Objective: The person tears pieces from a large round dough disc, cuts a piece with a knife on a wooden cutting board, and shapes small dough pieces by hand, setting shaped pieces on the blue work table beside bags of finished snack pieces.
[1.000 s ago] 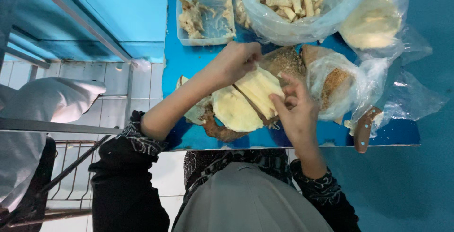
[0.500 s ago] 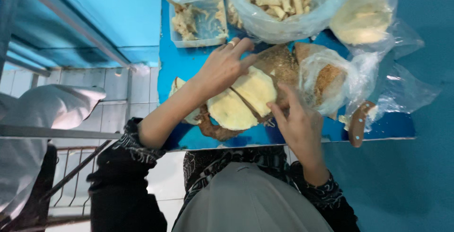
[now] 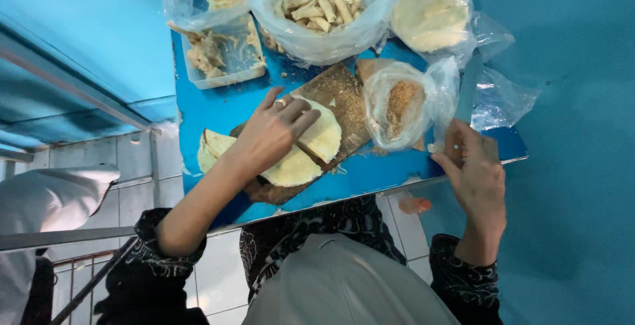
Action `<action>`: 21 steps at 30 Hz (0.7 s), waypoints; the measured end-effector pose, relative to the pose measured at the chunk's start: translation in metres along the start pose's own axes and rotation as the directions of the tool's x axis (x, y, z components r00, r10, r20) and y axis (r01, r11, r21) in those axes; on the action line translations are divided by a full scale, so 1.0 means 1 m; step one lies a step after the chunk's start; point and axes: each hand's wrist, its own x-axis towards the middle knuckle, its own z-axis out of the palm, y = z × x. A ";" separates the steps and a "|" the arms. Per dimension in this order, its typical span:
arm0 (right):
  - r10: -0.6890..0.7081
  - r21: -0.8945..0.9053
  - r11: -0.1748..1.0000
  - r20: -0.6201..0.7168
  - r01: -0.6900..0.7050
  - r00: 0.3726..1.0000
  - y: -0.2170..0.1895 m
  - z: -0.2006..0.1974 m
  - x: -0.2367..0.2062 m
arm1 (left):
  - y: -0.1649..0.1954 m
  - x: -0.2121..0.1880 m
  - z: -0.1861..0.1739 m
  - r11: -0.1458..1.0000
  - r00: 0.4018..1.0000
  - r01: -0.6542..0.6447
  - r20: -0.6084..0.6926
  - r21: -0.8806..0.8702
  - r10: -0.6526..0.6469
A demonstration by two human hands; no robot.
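left hand (image 3: 274, 130): flat, fingers spread, palm down on the pale round wrapper sheets (image 3: 311, 146), pressing not gripping; ring on one finger; wrapper sheets: stacked on a brown wooden board (image 3: 340, 90) dusted w/ crumbs, board lying diagonal on the blue table (image 3: 218, 103); more folded pale sheets (image 3: 211, 147) just left of the board, by the left forearm; right hand (image 3: 473, 169): at the table's near right edge, fingers curled together on a small whitish bit (image 3: 435, 147), w/ something brown under the fingers, too hidden to tell what; bag of breadcrumbs (image 3: 403, 103): clear plastic, open, just right of the board, btwn the two hands; large clear bag of finished rolls (image 3: 321, 0): pale stick shapes, at the far edge, centre; clear plastic tub (image 3: 221, 57): far left, holds shredded pale filling; bag of flat pale sheets (image 3: 430, 14): far right; loose empty plastic (image 3: 506, 100) beside it; person's dark patterned sleeves and grey apron at frame bottom; white tiled floor below table edge.
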 end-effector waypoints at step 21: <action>-0.312 0.453 0.865 0.146 0.217 0.939 -0.062 0.018 -0.055 | 0.068 -0.072 -0.005 0.950 0.951 0.306 -0.073 0.055 -0.302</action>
